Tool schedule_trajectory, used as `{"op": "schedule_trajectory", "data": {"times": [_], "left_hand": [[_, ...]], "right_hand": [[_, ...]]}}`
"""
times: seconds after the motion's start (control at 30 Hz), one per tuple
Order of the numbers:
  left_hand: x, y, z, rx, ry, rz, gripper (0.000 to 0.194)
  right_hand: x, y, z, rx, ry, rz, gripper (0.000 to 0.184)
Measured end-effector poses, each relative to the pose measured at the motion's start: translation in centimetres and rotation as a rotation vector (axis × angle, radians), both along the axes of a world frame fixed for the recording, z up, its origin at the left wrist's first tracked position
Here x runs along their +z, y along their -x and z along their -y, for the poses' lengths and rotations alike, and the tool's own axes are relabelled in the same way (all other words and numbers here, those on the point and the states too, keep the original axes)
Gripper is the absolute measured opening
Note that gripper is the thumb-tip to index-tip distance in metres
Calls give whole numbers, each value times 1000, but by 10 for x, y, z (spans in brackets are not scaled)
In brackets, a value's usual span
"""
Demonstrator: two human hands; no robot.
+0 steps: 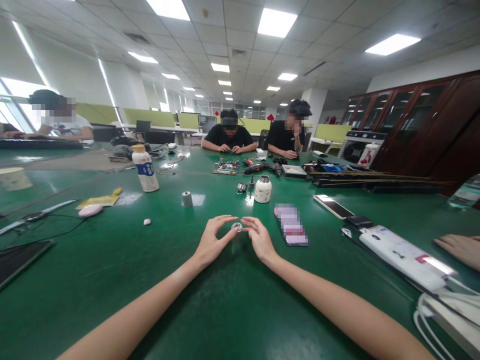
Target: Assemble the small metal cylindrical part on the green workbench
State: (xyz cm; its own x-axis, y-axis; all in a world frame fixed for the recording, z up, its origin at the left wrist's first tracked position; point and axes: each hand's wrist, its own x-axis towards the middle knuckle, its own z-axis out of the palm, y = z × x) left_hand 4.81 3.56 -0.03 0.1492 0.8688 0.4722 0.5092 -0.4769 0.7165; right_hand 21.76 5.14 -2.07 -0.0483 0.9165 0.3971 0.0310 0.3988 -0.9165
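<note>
The left hand (pixel 213 243) has a small silver ring (pixel 236 227) in its grip, over the green counter (pixel 240 310). The right hand (pixel 261 241) is close by; I can't tell if its grip pinches too.

No text can be read with certainty. Lettering on the bottle's blue label (pixel 148 169), far left, is blurred; the phone screen (pixel 291 226), right, is pixelated out.
</note>
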Motion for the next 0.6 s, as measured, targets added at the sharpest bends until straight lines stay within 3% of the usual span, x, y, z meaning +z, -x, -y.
{"op": "schedule_trajectory", "data": {"times": [0.13,0.37,0.5,0.6], "left_hand": [[-1,-3,-7,29,-13,30,24],[10,-7,-21,53,14,85,24],[13,12,-28,261,-59,-69,22],[2,30,-31,417,35,-309,16]], "right_hand": [[-8,3,0,94,73,151,42],[0,6,6,88,75,219,33],[3,6,8,91,99,177,29],[3,6,8,93,110,165,29]]}}
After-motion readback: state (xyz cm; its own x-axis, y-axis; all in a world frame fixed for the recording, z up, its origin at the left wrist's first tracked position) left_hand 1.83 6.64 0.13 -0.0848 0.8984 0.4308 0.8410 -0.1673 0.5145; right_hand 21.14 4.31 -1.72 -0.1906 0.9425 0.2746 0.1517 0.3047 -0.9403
